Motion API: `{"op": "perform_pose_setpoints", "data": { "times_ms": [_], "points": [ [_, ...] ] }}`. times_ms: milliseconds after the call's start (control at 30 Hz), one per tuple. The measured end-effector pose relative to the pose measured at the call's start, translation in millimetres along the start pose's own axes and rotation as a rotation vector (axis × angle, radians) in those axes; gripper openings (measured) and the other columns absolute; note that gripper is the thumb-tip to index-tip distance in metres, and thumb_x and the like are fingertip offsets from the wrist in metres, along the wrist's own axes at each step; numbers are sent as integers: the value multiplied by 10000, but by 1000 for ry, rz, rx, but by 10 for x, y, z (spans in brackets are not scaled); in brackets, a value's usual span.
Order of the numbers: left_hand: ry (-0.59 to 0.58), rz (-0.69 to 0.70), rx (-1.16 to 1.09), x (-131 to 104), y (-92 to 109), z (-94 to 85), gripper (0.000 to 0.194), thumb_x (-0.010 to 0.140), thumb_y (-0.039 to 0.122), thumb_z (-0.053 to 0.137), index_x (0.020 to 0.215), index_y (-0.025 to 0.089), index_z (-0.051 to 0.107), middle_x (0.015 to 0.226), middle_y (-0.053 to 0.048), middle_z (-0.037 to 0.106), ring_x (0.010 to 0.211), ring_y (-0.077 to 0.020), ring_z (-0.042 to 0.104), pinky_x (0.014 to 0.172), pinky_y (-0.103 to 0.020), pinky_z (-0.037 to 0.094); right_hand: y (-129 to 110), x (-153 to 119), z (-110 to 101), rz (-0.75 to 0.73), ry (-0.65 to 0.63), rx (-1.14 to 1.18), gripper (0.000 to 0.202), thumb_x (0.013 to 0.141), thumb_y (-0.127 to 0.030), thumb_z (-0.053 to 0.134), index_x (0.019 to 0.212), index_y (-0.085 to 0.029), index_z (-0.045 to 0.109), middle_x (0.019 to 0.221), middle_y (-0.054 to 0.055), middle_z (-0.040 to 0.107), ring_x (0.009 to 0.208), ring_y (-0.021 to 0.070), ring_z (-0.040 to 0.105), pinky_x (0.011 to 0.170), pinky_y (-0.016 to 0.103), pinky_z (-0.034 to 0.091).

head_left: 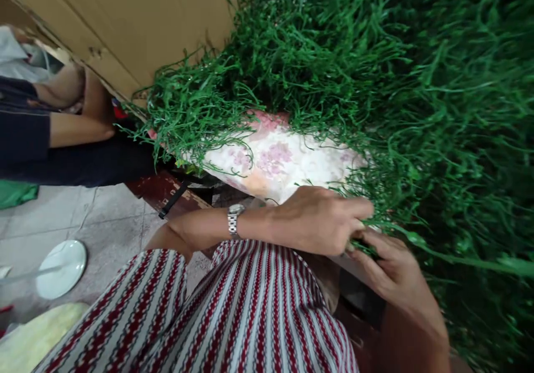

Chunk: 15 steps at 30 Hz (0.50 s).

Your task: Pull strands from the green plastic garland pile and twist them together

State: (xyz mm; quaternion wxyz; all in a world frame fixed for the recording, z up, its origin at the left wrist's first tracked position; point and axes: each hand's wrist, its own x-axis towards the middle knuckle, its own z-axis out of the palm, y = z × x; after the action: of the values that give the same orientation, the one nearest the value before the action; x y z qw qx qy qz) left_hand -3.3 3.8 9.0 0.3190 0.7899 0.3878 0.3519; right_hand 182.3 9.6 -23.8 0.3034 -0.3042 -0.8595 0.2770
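Note:
My left hand (pixel 317 220), with a metal-banded watch (pixel 235 221) on its wrist, is closed with its fingers pinched together. My right hand (pixel 394 264) meets it fingertip to fingertip, also closed. Between them are the gathered ends of thin green stems (pixel 367 248), which look like artificial plant stems; how many is hard to make out. One long green stem (pixel 463 259) runs blurred from the hands to the right edge. Just beyond my hands lies a large heap of the same branching green stems (pixel 317 67) on a white flowered cloth (pixel 287 158).
Behind the heap stands a tan wooden panel (pixel 167 22). At the left, another person's arm (pixel 79 129) and dark clothing show. A white round lid or plate (pixel 61 269) lies on the tiled floor (pixel 112 217). My lap, in striped cloth (pixel 250 312), is below my hands.

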Motion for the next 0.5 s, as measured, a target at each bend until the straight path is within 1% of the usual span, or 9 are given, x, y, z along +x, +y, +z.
{"op": "perform_pose_setpoints", "data": {
  "times_ms": [67, 133, 200, 267, 367, 433, 500],
  "points": [
    [30, 148, 170, 55, 10, 56, 139, 717, 89, 486, 625, 193, 484, 542, 5, 418, 524, -129, 333, 553, -293, 246, 16, -18, 26, -25, 54, -44, 102, 753, -143, 517, 657, -174, 536, 516, -11, 549, 437, 102, 501, 429, 195, 392],
    [90, 244, 251, 103, 7, 127, 166, 749, 96, 475, 614, 188, 505, 544, -11, 435, 539, -140, 351, 560, -301, 248, 34, -76, 52, 6, 141, -66, 159, 727, -131, 511, 577, -175, 481, 470, -22, 491, 402, 89, 443, 397, 188, 363],
    [114, 274, 286, 138, 0, 196, 233, 793, 96, 429, 595, 183, 516, 545, -22, 447, 543, -145, 358, 553, -300, 254, 60, -159, 61, 54, 160, -80, 180, 708, -126, 517, 550, -176, 448, 460, -28, 454, 392, 81, 406, 382, 182, 347],
    [81, 283, 325, 162, -15, 253, 284, 812, 76, 386, 590, 178, 531, 543, -31, 459, 540, -148, 364, 546, -302, 260, 90, -242, 58, 111, 130, -100, 176, 699, -133, 519, 551, -178, 435, 447, -36, 424, 387, 80, 385, 376, 183, 338],
    [47, 358, 424, 183, -53, 316, 310, 823, 69, 361, 620, 173, 571, 552, -48, 501, 535, -155, 390, 539, -305, 268, 125, -329, 51, 182, 123, -112, 170, 693, -158, 516, 555, -183, 419, 452, -40, 413, 394, 85, 380, 388, 193, 344],
    [67, 430, 501, 187, -72, 346, 309, 824, 68, 362, 655, 163, 603, 560, -59, 531, 525, -159, 410, 527, -302, 264, 135, -359, 50, 225, 131, -117, 165, 690, -179, 521, 559, -184, 420, 461, -38, 414, 402, 87, 382, 392, 195, 348],
    [92, 442, 556, 185, -72, 362, 321, 821, 48, 358, 677, 150, 625, 562, -63, 541, 527, -160, 427, 530, -300, 262, 132, -373, 48, 269, 132, -127, 174, 691, -192, 525, 554, -186, 417, 449, -37, 409, 398, 87, 379, 389, 193, 351]
  ]
}}
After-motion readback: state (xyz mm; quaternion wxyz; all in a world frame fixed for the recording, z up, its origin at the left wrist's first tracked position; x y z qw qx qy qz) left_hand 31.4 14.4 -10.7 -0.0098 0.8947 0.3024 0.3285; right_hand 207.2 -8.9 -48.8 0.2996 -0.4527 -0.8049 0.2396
